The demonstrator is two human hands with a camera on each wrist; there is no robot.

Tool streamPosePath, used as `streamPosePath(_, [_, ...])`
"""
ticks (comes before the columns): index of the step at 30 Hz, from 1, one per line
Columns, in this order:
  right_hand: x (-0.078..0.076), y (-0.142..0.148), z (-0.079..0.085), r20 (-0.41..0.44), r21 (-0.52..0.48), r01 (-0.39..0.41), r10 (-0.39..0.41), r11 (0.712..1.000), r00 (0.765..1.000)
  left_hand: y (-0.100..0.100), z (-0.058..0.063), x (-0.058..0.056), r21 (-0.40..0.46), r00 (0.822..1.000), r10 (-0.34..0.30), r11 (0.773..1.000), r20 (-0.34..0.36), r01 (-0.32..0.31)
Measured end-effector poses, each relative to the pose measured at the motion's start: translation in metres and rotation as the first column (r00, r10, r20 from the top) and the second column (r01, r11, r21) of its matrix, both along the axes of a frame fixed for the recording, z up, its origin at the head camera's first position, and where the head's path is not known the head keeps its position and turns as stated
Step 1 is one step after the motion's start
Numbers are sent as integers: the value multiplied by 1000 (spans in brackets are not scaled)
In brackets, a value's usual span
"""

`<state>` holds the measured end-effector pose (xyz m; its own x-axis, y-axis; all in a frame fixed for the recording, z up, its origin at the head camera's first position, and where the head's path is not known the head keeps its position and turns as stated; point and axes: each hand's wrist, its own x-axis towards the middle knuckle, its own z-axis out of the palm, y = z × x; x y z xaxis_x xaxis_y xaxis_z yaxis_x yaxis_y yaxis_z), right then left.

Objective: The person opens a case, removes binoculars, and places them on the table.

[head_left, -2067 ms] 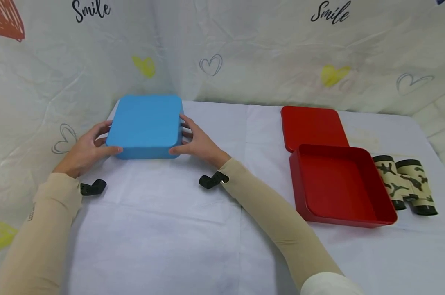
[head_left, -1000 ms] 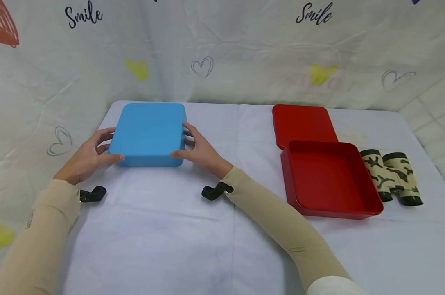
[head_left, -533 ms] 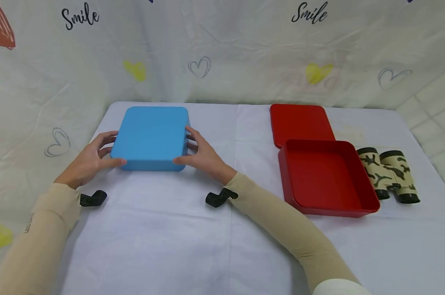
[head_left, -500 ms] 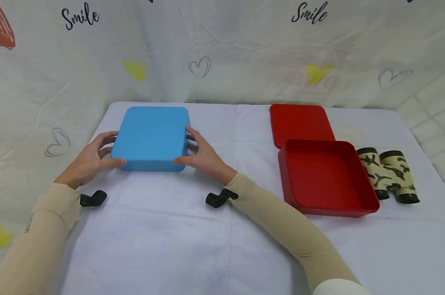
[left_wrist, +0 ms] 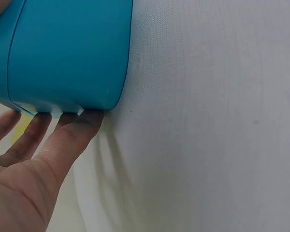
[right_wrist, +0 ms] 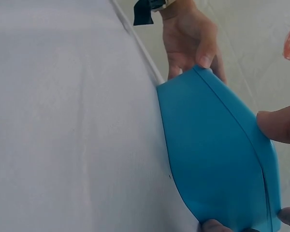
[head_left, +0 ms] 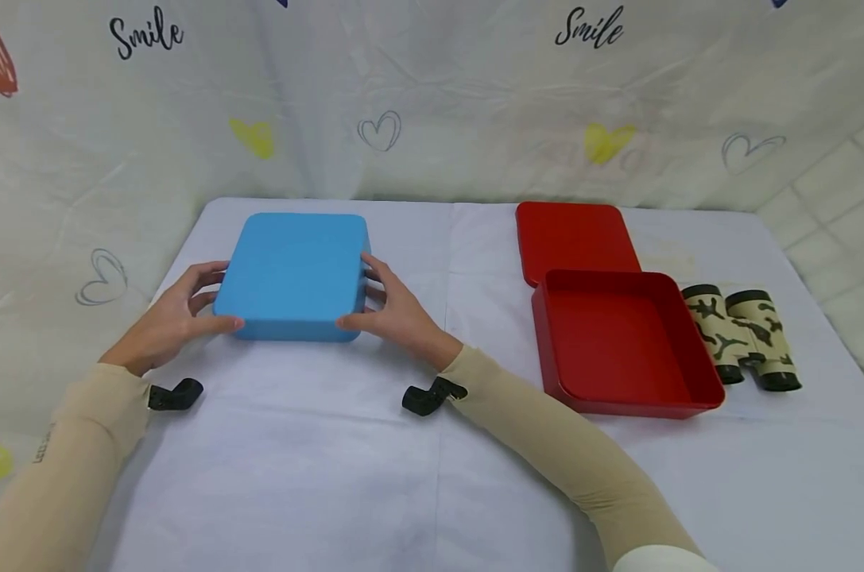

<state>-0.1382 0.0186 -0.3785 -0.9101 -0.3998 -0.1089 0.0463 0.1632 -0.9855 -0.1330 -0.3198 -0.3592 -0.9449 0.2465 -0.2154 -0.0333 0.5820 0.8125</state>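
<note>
A light blue rectangular box (head_left: pixel 296 270) with rounded corners lies near the table's far left, its lid on; the seam shows along the box's side (right_wrist: pixel 208 140) in the right wrist view. My left hand (head_left: pixel 165 319) holds its left side, thumb at the front left corner and fingers along the left wall. In the left wrist view the fingertips touch the blue wall (left_wrist: pixel 70 58). On the opposite side my right hand (head_left: pixel 408 319) grips the box, thumb at the front right corner, fingers against the right wall and partly hidden.
An open red box (head_left: pixel 628 342) with nothing in it stands to the right. Its red lid (head_left: pixel 575 238) lies flat behind it. Camouflage-patterned binoculars (head_left: pixel 714 326) sit right of the red box. A white cloth (head_left: pixel 317 492) covers the table, and a printed curtain (head_left: pixel 439 71) hangs behind.
Both hands have drawn the blue box from the table's far edge toward me, keeping their hold on its sides. The head view has shifted slightly, so the still things appear further left.
</note>
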Motion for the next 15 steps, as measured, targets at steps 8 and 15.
streamPosePath(8, [8, 6, 0, 18, -25, 9, -8, 1000, 1000, 4, -3, 5, 13, 1000, -11, 1000, -11, 11])
streamPosePath(15, [14, 11, -3, 8, -26, 10, -10, 1000, 1000, 9, -1, 12, 15, 999, -15, 1000, -30, 16])
